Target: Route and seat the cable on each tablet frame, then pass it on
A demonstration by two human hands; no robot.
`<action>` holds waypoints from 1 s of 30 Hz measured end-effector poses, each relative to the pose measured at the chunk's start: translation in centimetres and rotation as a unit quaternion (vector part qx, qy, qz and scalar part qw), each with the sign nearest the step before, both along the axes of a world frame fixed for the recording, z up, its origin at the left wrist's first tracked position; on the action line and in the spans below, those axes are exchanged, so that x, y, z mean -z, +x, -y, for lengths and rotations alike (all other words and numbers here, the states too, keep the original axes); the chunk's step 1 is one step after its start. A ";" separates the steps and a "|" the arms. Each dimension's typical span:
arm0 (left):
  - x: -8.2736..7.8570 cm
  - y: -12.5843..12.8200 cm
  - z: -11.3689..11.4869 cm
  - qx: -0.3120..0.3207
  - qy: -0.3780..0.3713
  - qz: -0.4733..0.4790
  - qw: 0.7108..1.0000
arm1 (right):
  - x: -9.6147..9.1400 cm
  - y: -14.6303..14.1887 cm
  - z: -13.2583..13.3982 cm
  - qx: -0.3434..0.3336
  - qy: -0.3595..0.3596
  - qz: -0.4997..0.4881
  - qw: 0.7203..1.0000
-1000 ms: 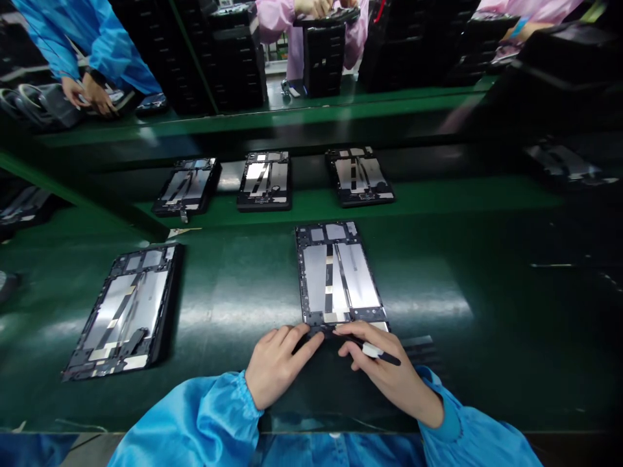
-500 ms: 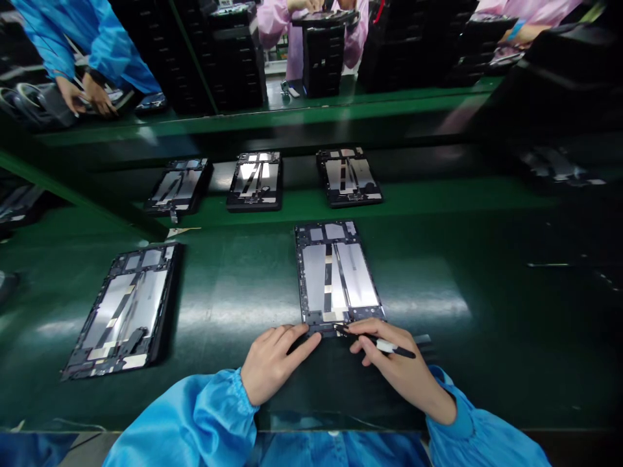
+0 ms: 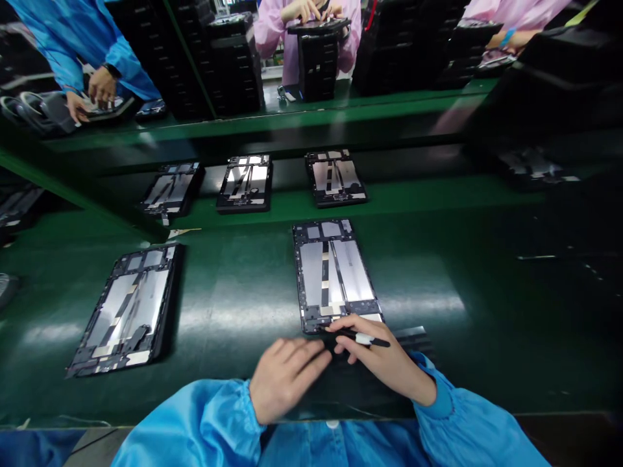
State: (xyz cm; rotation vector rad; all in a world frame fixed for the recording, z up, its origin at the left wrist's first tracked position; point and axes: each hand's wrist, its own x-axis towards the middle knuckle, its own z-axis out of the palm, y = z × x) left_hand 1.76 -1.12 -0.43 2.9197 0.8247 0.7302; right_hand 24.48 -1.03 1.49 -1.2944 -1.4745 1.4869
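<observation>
An opened tablet (image 3: 311, 275) lies face down in front of me, its silver battery area and dark ribbon cables bare. My right hand (image 3: 384, 363) pinches slim black tweezers (image 3: 366, 339) with a white band, the tips over the tablet's near edge. My fingers hide part of that near right corner. Just short of the same edge is my left hand (image 3: 288, 383), somewhat blurred, its fingers stretched out and holding nothing. A small clear strip (image 3: 411, 331) lies beside my right wrist.
Another opened tablet (image 3: 127, 308) lies at the left. Three more units, including one tablet (image 3: 335, 178), rest along the back strip. A green post (image 3: 97, 188) slants in from the left. Beyond, co-workers' hands (image 3: 102, 87) work near tall black stacks (image 3: 233, 71).
My left hand has drawn back off the tablet's near edge toward me. My right hand and the tweezers have shifted left along that edge. The whole view has shifted slightly.
</observation>
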 end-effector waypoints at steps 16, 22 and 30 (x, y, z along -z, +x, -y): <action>0.5 -1.5 1.4 0.041 -0.096 -0.028 0.994 | 0.1 -0.3 0.6 -0.024 0.077 0.147 0.986; 0.8 -1.5 1.4 0.039 -0.107 -0.029 0.993 | 0.2 -1.0 0.4 -0.068 0.088 0.181 0.977; -0.1 -1.6 0.8 0.022 -0.109 -0.005 0.994 | -0.7 0.6 -1.5 0.038 0.023 0.011 0.999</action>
